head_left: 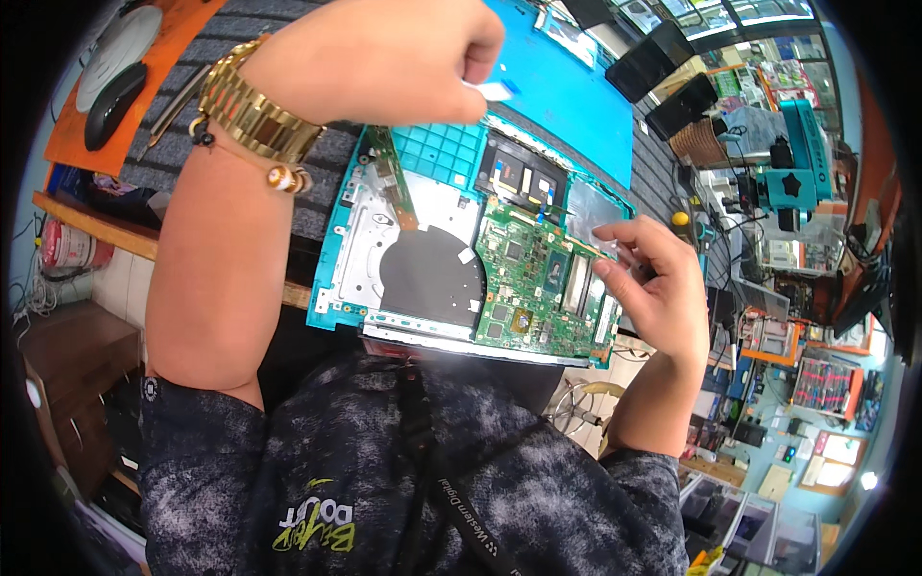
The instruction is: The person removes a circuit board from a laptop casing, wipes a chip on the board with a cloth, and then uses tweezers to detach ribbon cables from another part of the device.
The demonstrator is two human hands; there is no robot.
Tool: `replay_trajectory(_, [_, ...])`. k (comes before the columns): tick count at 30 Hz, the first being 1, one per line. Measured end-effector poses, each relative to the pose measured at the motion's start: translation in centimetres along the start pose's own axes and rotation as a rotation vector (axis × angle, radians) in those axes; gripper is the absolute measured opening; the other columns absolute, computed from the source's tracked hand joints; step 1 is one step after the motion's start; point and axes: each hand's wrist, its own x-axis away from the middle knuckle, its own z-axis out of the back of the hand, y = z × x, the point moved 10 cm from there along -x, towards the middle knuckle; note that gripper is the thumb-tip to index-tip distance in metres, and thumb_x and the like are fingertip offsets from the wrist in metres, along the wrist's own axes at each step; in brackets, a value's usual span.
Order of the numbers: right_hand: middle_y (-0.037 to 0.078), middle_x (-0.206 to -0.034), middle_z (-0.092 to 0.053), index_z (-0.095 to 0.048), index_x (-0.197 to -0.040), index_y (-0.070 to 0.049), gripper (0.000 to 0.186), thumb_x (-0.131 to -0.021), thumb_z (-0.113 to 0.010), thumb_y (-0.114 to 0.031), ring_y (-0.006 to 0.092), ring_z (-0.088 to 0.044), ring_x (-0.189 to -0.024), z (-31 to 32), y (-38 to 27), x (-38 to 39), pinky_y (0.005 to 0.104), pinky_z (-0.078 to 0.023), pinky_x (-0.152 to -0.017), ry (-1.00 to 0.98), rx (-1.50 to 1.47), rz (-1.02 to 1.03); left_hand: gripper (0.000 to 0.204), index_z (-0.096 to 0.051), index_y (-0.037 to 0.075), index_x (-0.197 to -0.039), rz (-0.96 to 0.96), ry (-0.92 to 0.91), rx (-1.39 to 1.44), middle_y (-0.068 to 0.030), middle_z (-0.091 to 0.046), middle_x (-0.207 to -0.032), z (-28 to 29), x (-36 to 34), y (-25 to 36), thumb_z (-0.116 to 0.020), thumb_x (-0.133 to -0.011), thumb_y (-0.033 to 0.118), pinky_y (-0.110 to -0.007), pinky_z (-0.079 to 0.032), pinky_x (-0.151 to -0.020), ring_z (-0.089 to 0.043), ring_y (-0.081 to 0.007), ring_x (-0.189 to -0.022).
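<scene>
A teal laptop base [331, 278] lies opened up in front of me, tilted across the bench edge. Its green motherboard [523, 252] fills the right half, and a dark round patch [427, 274] shows on the silver plate at left. A narrow green circuit strip [392, 178] slants over the upper left. Above the far edge, my left hand [403, 62] pinches a small white flat ribbon cable [496, 91] with a blue end. My right hand [663, 278] has its thumb and fingers closed at the motherboard's right edge; some fingertips are hidden.
A blue mat [567, 86] covers the far bench over dark ribbed cloth. A black mouse [115, 106] sits on an orange board at left. Dark boxes [648, 58] stand at far right, near a teal microscope-like stand [802, 168] and cluttered shelves. A drawer cabinet [82, 384] is low left.
</scene>
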Motion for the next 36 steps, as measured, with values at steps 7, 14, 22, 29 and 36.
replay_trajectory(7, [-0.002,-0.093,-0.063,-0.077,-0.137,0.000,0.028,-0.110,-0.079,-0.009,0.0071,-0.055,-0.082,2.4,10.5,4.7,0.0279,-0.048,-0.073,0.233,-0.116,-0.364,0.029,-0.081,-0.007,-0.103,-0.021,0.353,-0.010,-0.0225,-0.081,-0.093,2.0,-1.2,-0.1,-0.083,-0.104,0.023,-0.041,-0.063,-0.084,-0.079,-0.0290,-0.088])
replay_trajectory(14, [0.013,-0.099,-0.073,-0.072,-0.147,0.001,0.036,-0.111,-0.070,-0.004,0.0241,-0.068,-0.085,2.4,17.2,9.5,0.0390,-0.056,-0.080,0.367,0.197,-0.533,0.027,-0.082,-0.005,-0.106,0.072,0.503,0.074,-0.0126,-0.078,-0.089,2.1,-1.5,-3.8,-0.084,-0.107,0.022,-0.037,-0.061,-0.077,-0.073,-0.0182,-0.080])
replay_trajectory(22, [0.021,-0.111,-0.076,-0.072,-0.149,0.000,0.046,-0.103,-0.069,0.005,0.0377,-0.075,-0.098,1.4,18.1,10.9,0.0473,-0.061,-0.091,0.484,0.269,-0.496,0.034,-0.087,0.009,-0.135,-0.104,0.681,-0.180,-0.0038,-0.085,-0.111,3.5,-2.2,-4.5,-0.085,-0.110,0.032,-0.030,-0.057,-0.072,-0.070,-0.0099,-0.080])
replay_trajectory(29, [0.020,-0.124,-0.074,-0.075,-0.143,-0.003,0.039,-0.106,-0.065,0.002,0.0419,-0.076,-0.108,0.4,17.1,11.2,0.0492,-0.062,-0.095,0.577,0.383,-0.369,0.019,-0.083,-0.003,-0.115,-0.032,0.885,0.029,-0.0101,-0.078,-0.100,4.8,-0.9,-6.4,-0.086,-0.103,0.012,-0.034,-0.056,-0.077,-0.068,-0.0180,-0.082])
replay_trajectory(36, [0.019,-0.116,-0.075,-0.078,-0.138,-0.002,0.033,-0.106,-0.069,0.000,0.0388,-0.076,-0.102,0.1,17.3,12.0,0.0488,-0.061,-0.089,0.684,0.328,-0.380,0.030,-0.085,0.006,-0.131,-0.103,0.785,-0.137,-0.0086,-0.082,-0.115,3.8,-2.7,-7.0,-0.085,-0.108,0.025,-0.034,-0.060,-0.078,-0.073,-0.0168,-0.085])
